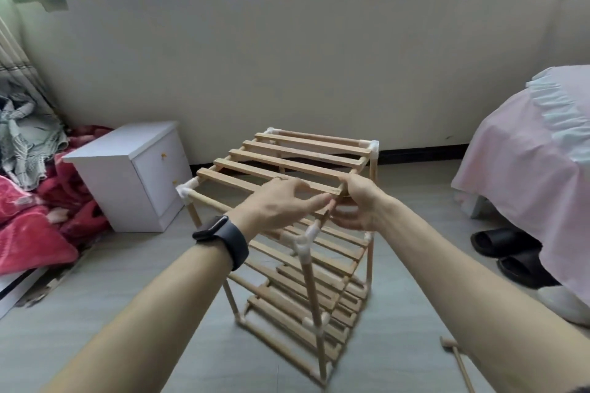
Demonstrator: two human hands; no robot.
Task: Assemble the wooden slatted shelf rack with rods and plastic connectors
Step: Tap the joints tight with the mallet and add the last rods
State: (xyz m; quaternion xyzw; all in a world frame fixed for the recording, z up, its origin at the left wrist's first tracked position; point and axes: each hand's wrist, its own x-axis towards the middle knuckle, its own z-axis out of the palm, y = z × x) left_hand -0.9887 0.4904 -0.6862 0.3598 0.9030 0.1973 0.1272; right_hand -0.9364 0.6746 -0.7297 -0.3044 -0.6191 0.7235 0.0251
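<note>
The wooden slatted shelf rack (289, 166) stands on the floor in the middle, with several tiers of slats, upright rods and white plastic connectors at the joints. My left hand (281, 202) reaches over the near side of the top tier, its fingertips pinching the upright rod (311, 284) near its top. My right hand (359, 201) is shut on the near right corner of the top tier, hiding what sits there. Just below both hands a white connector (303, 239) joins the rod to the second tier.
A white bedside cabinet (134, 175) stands to the left of the rack, with red blankets (28, 226) beyond it. A pink-covered bed (536, 150) and black slippers (510, 252) are on the right. A small wooden mallet (455, 357) lies on the floor at lower right.
</note>
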